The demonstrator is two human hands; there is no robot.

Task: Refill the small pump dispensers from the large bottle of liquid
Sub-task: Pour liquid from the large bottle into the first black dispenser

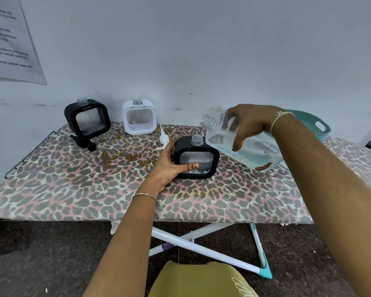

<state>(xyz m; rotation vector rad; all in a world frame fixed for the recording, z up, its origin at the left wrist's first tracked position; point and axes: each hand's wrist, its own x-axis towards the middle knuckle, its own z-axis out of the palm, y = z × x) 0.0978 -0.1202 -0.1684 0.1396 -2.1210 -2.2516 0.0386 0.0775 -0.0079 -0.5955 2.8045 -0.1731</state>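
Large bottle [257, 151] in right hand [247, 123]

1 wide-angle view from the person's head faces forward and down, close over the leopard-print padded ironing board [73, 189], with the pale blue-grey wall [201, 50] behind and dark floor [41, 254] below.

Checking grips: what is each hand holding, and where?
Left hand grips the near black dispenser by its left side, thumb across the front. Right hand holds the large bottle around its upper body.
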